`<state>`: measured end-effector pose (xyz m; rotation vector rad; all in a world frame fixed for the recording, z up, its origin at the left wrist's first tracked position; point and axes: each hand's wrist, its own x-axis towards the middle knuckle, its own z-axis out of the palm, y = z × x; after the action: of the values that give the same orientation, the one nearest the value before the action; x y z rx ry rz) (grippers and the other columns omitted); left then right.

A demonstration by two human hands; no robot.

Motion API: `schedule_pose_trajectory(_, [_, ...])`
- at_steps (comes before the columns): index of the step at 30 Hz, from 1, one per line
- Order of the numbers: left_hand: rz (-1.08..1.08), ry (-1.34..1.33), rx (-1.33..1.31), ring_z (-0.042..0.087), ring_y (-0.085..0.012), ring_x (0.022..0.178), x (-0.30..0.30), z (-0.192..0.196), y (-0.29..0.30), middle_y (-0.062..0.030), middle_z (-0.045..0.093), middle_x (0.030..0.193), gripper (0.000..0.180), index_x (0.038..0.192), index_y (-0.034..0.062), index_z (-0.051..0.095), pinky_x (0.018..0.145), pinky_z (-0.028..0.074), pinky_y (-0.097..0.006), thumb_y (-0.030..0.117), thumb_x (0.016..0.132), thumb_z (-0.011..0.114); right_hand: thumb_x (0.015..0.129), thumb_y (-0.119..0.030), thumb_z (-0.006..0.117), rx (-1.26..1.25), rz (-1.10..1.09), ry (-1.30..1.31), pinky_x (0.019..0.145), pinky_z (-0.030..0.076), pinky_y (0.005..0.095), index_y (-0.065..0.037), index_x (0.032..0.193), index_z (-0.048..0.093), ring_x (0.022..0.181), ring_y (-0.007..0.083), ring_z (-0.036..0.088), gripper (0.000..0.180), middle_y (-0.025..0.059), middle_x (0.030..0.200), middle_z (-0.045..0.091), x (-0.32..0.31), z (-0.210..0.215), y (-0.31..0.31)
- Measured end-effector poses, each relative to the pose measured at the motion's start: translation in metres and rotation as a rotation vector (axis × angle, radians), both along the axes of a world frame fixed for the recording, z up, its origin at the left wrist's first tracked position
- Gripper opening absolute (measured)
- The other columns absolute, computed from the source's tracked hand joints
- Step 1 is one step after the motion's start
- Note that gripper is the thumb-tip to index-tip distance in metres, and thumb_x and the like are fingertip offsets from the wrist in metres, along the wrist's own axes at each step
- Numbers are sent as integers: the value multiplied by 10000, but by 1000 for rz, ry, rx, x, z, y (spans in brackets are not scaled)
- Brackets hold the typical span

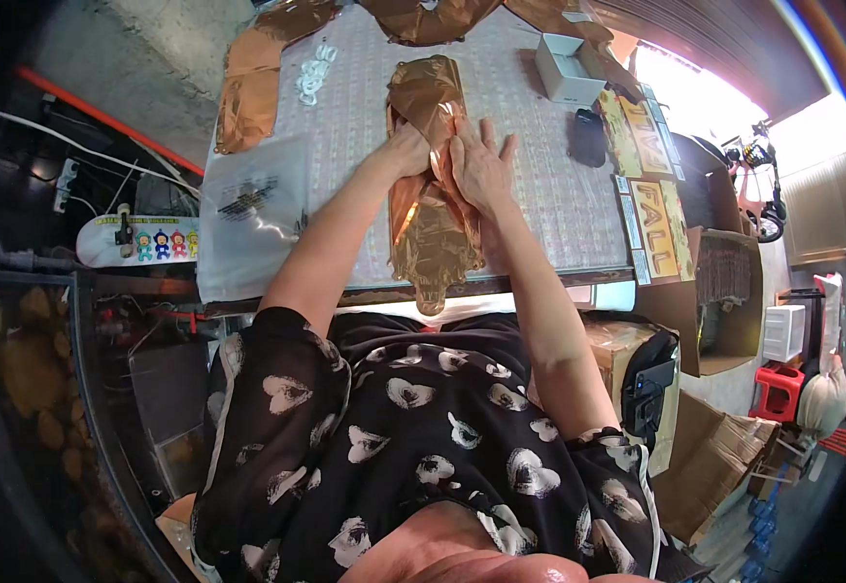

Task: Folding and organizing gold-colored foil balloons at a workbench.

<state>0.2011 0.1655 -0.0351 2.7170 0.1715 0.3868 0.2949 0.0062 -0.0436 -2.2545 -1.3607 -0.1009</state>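
A flat copper-coloured foil balloon [438, 243] lies lengthwise on the table in front of me, partly folded over itself, its narrow tail hanging at the near edge. My left hand [406, 149] is closed on the left side of its fold, the fingertips hidden by foil. Pressed along the right side of the same fold is my right hand [482, 171], flat, its fingers stretched and spread. More flat foil balloons lie beyond: one at the far left [251, 92], another at the far middle [430, 21].
White rings or clips [317, 75] lie in a bunch at left, above clear plastic bags [253, 209]. On the right stand a white open box [571, 70], a dark pouch-like object [587, 137] and printed packaging [658, 228]. Cardboard boxes [719, 442] sit beside the table.
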Motion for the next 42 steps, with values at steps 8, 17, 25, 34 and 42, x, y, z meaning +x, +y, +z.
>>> schedule_pose_trajectory(8, [32,394,1,630,-432,1127,21,29,27,-236,668,1256,393,1244,18,619,930,518,-447,273,945,611,1086,-357,314,38,15,-1,1177,114,723,-68,1549,417,1494,411,357,556,88,1597,457,-1,1,5])
schedule_pose_trajectory(17, [447,-209,-22,602,-437,1184,-7,34,83,-248,656,1256,307,1219,33,671,992,508,-429,58,919,616,1089,-359,318,-13,5,-13,1193,103,709,-67,1563,390,1494,409,356,562,82,1621,418,-5,3,1])
schedule_pose_trajectory(25, [-55,-291,-90,665,-365,988,44,50,45,-144,709,1018,190,1034,65,737,874,527,-442,204,922,671,1095,-329,355,-20,-19,-4,1208,113,684,-111,1574,391,1513,386,333,528,68,1603,448,1,-3,-8])
schedule_pose_trajectory(34, [-42,-171,-133,653,-332,988,71,7,37,-119,678,987,261,1019,76,692,885,510,-435,304,898,734,1111,-346,356,51,89,153,1206,55,647,-162,1576,427,1541,402,262,505,87,1602,451,15,-4,-7])
schedule_pose_trajectory(42, [4,-404,-97,607,-412,1063,69,-18,42,-198,623,1063,329,1050,80,664,915,497,-506,272,818,797,1117,-379,355,-35,77,61,1210,42,652,-153,1601,374,1549,413,238,535,62,1629,417,5,3,-6])
